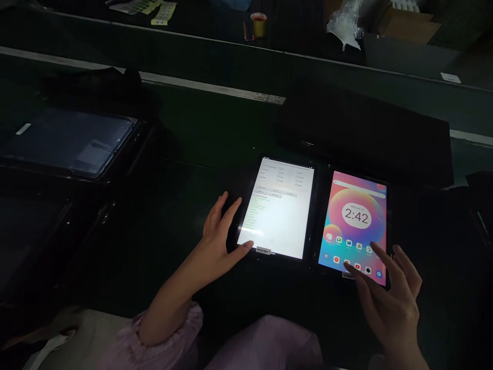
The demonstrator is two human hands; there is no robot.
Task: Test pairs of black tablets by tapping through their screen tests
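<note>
The open left hand (219, 231) is resting against a flat glass tablet (275, 210) while the splayed right hand (389, 293) is spreading over a second glass tablet (356, 216), neither gripping.

Dim room, low light. Dark workbench (192, 133), pale metal strip (208, 86) along far edge. Beyond, second dark bench (292, 38) with yellow cup (259, 24), plastic bag (344, 25); cardboard box (408, 25) far right.

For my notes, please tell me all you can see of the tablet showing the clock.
This dark-framed tablet lies in portrait on the dark surface, screen lit: pink-and-blue wallpaper, app icons, a round clock reading 2:42. A pale label shows at its lower edge. The right hand's fingers reach over the lower screen; contact is unclear. Another tablet sits left.
</note>
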